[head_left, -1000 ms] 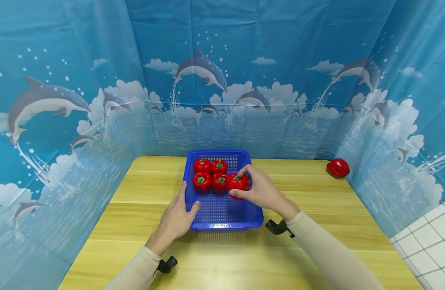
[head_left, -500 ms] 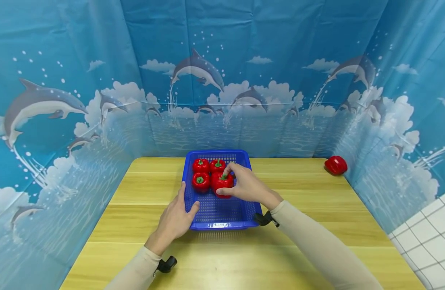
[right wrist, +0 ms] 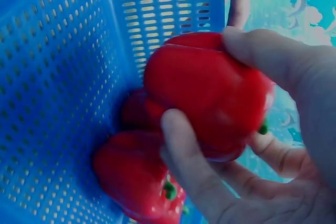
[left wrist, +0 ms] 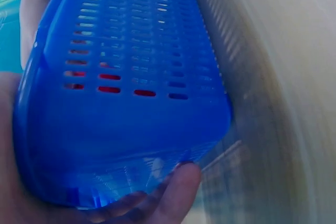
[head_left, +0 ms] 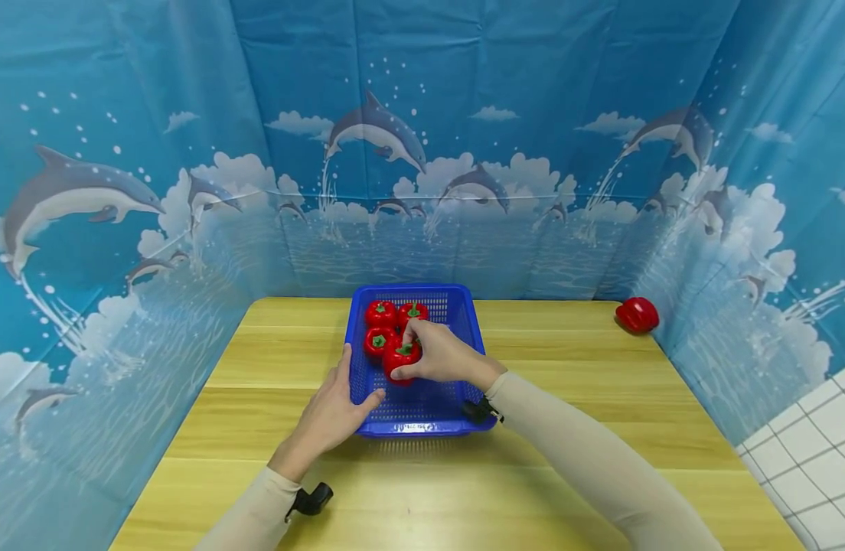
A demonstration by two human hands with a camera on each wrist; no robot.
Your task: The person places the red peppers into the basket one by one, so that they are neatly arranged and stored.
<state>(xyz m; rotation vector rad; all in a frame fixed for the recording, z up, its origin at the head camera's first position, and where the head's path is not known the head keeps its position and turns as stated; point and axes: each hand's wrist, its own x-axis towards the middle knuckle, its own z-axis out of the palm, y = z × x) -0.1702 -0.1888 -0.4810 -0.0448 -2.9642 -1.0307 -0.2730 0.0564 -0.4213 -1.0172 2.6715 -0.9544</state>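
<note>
In the head view, a blue plastic basket (head_left: 422, 427) stands on the table, with several red bell peppers (head_left: 379, 342) grouped at its far left. My left hand (head_left: 333, 411) holds the basket by its left side, thumb towards the inside; the left wrist view has its fingers (left wrist: 181, 190) bent around the slotted wall's corner. My right hand (head_left: 445, 353) grips another red bell pepper (head_left: 400, 363) over the basket, fingertips close to the green stem. In the right wrist view this bell pepper (right wrist: 205, 90) sits between thumb and fingers, above the others. Part of the group is hidden behind the right hand.
A lone red bell pepper (head_left: 637, 315) lies on its side at the table's far right corner. The yellow wooden table (head_left: 257, 367) is backed by a blue dolphin-print curtain (head_left: 422, 245). White tiles (head_left: 818, 467) show at the right.
My right hand has carried its bell pepper leftward and slightly nearer across the basket, from the right side to in front of the group. The left hand stays at the basket's left side.
</note>
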